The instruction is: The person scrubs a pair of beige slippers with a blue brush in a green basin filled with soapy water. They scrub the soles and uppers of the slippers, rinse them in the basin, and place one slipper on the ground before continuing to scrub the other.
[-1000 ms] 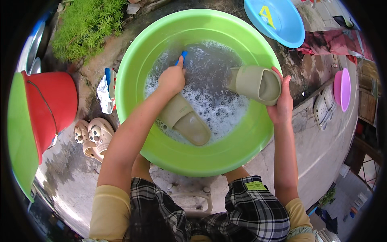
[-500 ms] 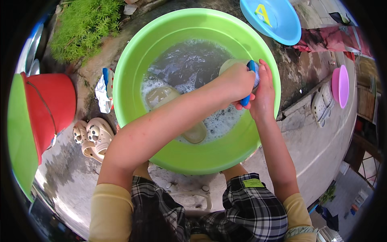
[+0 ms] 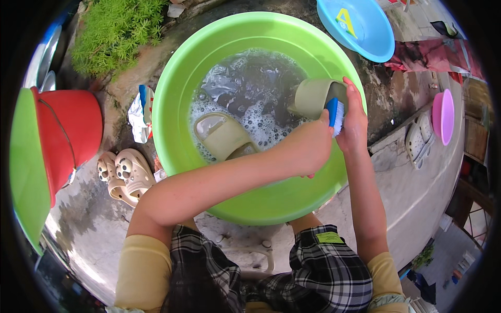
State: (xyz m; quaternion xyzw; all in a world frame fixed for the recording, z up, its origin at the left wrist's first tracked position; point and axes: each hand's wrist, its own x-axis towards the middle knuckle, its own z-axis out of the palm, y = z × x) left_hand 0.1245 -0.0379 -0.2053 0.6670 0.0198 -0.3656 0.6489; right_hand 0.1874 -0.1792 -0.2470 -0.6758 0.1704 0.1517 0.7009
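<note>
Slide sandal (image 3: pixel 313 97), olive, at green basin's (image 3: pixel 172 104) right rim.
I am gripping it right-handed (image 3: pixel 355 122); left hand (image 3: pixel 310 148) is clutching blue brush (image 3: pixel 334 115). Soapy hold is risking a slip.

1 crumpled packet (image 3: pixel 140 113), white and blue, on the ground just left of the green basin (image 3: pixel 177 78). 1 yellow sticker (image 3: pixel 344 20), roughly triangular, inside the blue basin (image 3: pixel 370 36). 1 small yellow-green label (image 3: pixel 330 238) on checked shorts (image 3: pixel 334 271).

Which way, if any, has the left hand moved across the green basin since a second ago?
Yes: the left hand crossed from the green basin's middle to its right rim.
</note>
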